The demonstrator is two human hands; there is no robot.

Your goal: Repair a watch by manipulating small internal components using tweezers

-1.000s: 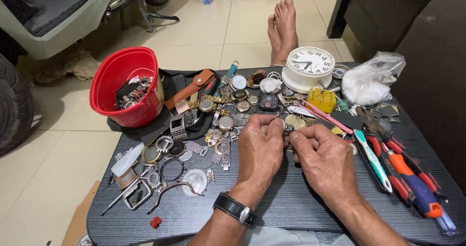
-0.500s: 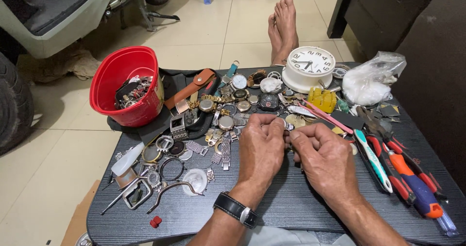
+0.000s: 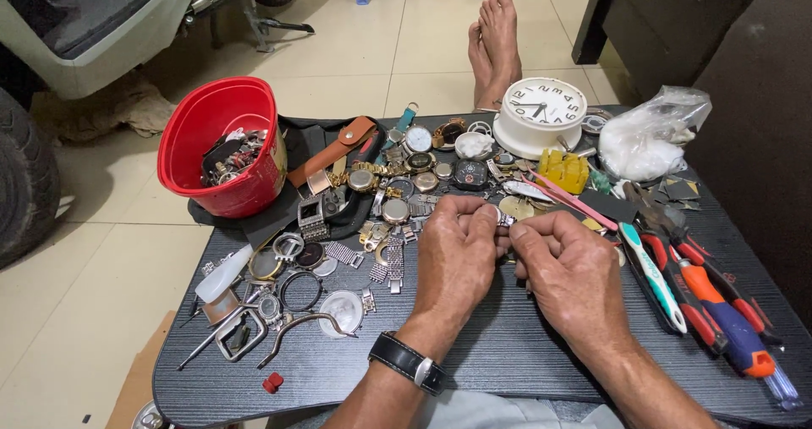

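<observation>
Down on the dark bench (image 3: 507, 361), the left hand (image 3: 457, 255) and right hand (image 3: 571, 272) meet, fingertips pinching a small metal watch part (image 3: 505, 219) between them. Loose watches (image 3: 397, 175) lie just beyond, a red bucket (image 3: 224, 145) left, a white clock (image 3: 541, 112) behind, screwdrivers (image 3: 719, 306) right.

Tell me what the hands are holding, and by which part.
Both hands, left hand and right hand, pinch a small metal watch part between their fingertips; its exact part cannot be told.
</observation>
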